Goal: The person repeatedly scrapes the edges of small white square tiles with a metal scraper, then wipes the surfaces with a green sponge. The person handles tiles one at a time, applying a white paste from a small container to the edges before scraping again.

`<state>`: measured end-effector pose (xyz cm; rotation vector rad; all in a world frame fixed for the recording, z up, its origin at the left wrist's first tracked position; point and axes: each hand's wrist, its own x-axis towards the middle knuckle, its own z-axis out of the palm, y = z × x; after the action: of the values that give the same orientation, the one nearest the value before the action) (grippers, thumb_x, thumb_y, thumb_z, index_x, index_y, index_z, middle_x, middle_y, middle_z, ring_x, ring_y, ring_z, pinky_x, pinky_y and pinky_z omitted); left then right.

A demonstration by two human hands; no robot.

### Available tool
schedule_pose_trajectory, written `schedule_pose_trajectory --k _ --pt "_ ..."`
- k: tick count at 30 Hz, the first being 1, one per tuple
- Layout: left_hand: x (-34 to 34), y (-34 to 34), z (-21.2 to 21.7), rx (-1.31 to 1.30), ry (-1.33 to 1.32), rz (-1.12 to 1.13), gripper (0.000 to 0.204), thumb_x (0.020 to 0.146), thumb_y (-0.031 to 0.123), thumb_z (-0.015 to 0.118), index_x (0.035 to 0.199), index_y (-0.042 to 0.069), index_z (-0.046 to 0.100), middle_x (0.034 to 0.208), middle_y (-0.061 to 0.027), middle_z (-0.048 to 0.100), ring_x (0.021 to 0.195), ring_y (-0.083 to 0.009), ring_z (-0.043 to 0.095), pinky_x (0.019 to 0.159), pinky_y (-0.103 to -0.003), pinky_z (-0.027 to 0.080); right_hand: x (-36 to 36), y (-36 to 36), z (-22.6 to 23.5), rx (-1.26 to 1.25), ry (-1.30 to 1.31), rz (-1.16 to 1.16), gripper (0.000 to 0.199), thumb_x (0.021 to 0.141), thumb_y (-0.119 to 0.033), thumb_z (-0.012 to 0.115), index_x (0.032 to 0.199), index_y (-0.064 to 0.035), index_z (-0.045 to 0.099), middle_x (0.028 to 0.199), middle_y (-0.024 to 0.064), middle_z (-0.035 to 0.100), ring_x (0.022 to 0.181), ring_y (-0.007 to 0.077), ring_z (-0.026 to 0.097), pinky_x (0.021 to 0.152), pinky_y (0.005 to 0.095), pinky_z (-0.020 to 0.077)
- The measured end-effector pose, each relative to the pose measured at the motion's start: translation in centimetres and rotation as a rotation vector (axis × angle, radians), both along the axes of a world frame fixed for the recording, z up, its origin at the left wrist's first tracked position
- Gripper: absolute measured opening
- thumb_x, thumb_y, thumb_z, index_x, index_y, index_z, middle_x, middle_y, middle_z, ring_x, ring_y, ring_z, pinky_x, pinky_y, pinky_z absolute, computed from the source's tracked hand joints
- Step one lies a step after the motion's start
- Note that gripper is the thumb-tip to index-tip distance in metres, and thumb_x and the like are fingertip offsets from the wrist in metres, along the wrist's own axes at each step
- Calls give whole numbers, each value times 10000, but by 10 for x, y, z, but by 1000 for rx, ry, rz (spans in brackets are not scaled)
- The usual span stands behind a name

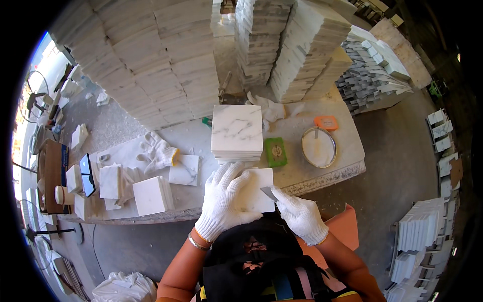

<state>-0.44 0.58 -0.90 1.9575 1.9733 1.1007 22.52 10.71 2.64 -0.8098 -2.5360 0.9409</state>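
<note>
A square white marble tile (257, 189) lies at the near edge of the work table, in front of my body. Over its left part rests my left hand (221, 201), in a white knitted glove, fingers pointing away and thumb along the near side, holding it. My right hand (301, 214), gloved too, is closed on a small flat grey blade (268, 193), whose tip reaches over the tile's right edge. Just beyond stands a neat stack of grey-veined marble tiles (237, 132). To its right lies a green packet (275, 152).
A round metal-rimmed dish (319, 147) and an orange box (326, 123) sit at the right. Loose gloves (157, 152) lie left; another glove (269, 108) lies behind the stack. More tiles (151, 195) and a phone (87, 175) are left. Tall tile piles (146, 55) rise behind.
</note>
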Motion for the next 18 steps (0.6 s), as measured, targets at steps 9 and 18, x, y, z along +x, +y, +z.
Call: schedule_pose_trajectory --k 9,18 --pt "5 1 -1 17 -33 16 967 512 436 929 1343 80 585 1460 -209 538 1334 -463 508 1082 -572 420 -3 -7 -16 -98 120 -56 477 919 -28 666 1394 -64 644 971 201 732 808 364 716 706 423 581" --pt "0 1 3 -38 -21 -1 962 513 410 941 1347 76 598 1475 -226 527 1343 -466 506 1094 -559 419 -11 16 -6 -16 159 80 372 962 -92 649 1331 -90 693 1175 140 749 924 309 740 775 398 600"
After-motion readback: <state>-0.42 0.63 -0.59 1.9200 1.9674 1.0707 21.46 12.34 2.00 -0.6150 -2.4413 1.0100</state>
